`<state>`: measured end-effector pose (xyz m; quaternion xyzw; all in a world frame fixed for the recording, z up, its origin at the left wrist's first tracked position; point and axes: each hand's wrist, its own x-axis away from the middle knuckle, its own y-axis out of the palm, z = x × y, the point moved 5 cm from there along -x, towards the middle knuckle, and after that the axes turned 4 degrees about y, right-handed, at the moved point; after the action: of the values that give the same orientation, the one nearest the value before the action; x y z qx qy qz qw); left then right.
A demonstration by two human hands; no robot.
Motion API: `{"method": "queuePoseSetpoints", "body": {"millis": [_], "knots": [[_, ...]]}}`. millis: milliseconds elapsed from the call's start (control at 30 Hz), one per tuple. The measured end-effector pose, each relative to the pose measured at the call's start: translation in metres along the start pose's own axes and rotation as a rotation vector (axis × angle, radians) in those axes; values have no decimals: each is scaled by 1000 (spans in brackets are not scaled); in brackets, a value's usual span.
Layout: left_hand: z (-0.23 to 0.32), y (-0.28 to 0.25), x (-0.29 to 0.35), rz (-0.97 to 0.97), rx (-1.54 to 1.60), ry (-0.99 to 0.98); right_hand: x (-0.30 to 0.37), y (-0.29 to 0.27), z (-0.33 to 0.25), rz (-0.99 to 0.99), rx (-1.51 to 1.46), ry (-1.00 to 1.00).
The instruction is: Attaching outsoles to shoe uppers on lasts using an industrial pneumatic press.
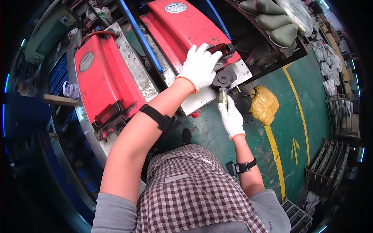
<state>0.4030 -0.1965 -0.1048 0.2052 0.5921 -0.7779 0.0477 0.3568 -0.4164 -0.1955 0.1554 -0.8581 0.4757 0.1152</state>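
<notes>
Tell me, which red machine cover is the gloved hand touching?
The upper red cover, the one on the right. The left hand rests on its lower end. The other red cover, farther left, has no hand on it.

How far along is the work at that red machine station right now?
Done: little can be judged; the red cover is down. In hand: the left hand rests on the cover's front edge above a black round knob, while the right hand grips a grey lever just below it. Left: the neighbouring red station sits untouched; grey moulded pieces wait on the rack behind.
</notes>
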Motion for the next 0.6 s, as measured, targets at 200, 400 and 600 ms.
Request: {"method": "queuePoseSetpoints", "body": {"millis": [200,400,600], "knots": [[-4,-77,-36,56,39,111,-22,-52,-67,373,-13,-531],[-23,-171,-51,385,-85,96,-126,-38,-152,277,31,-614],[-56,-256,-56,380,-147,32,-189,24,-218,199,507,-529]]}}
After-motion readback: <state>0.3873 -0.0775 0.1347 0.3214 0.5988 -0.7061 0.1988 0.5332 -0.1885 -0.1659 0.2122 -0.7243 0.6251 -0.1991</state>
